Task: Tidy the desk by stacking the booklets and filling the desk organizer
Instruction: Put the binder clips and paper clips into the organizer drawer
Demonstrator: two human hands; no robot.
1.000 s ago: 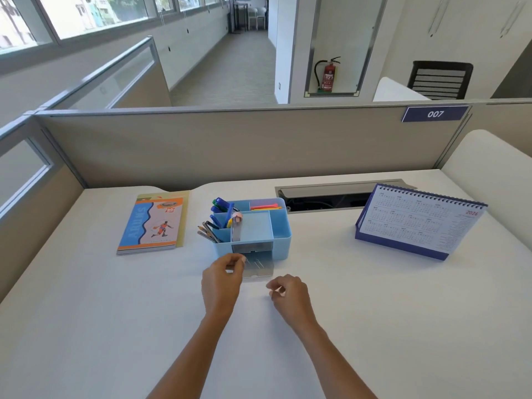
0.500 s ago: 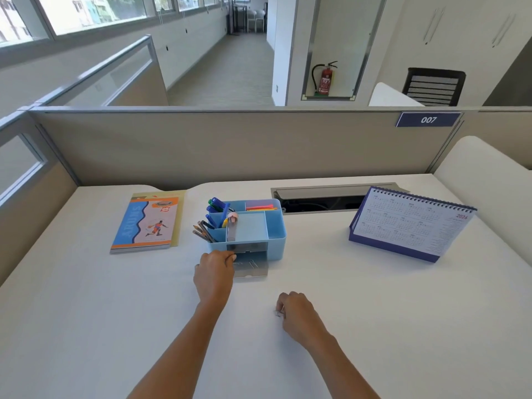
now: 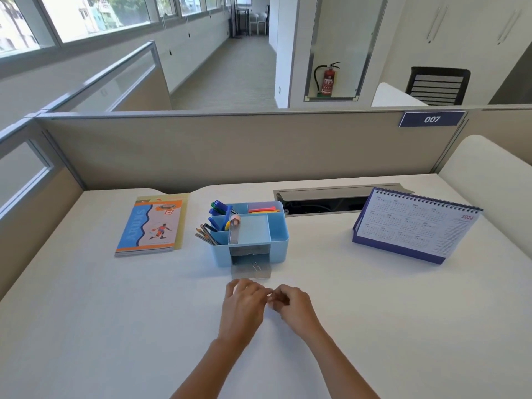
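We start with the wide white desk, which carries everything. A purple spiral-bound desk calendar stands tent-wise at the far right, well apart from the work, and we judge it simply parked there.

At the far left the stack of colourful paper booklets lies flat with its edges roughly squared, a yellowish cover showing at the bottom. That half of the task looks done to us.

Between them sits the light blue plastic desk organizer, its open front turned toward us so its compartments can be reached.

Near its front, our left hand and right hand hover low over the desk. Both have curled fingers, and the tips meet in the middle. The pose suggests something small passing between them. We cannot tell whether anything is pinched there, or what it would be.

The small clear plastic drawer is pulled out from the organizer's front and rests on the desk just beyond our fingers. We judge it was left open to take small items. A few thin metallic pieces lie in it, too small to name.

Blue and green markers stand in the back-left compartment, and grey pencils lean out of the front-left one.
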